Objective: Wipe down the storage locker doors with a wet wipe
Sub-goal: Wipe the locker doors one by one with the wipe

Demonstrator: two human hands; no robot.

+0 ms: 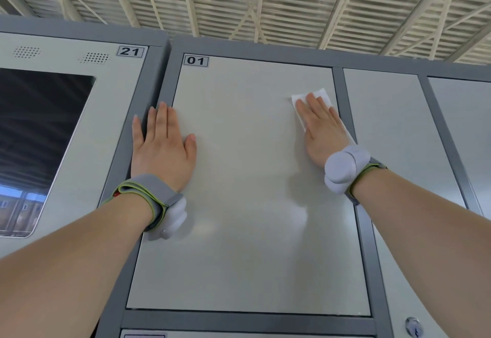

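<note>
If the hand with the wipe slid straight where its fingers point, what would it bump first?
The right hand presses the wet wipe flat on door 01, fingers pointing up. Only bare door lies ahead, then probably the grey frame along its top edge.

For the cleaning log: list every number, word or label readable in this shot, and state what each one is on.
"01": corner label at the top left of the locker door.
"21": number tag at the top right of the screen panel on the left.
Unreadable: a strip label on the lower door, cut off by the frame edge.
No other text shows.
</note>
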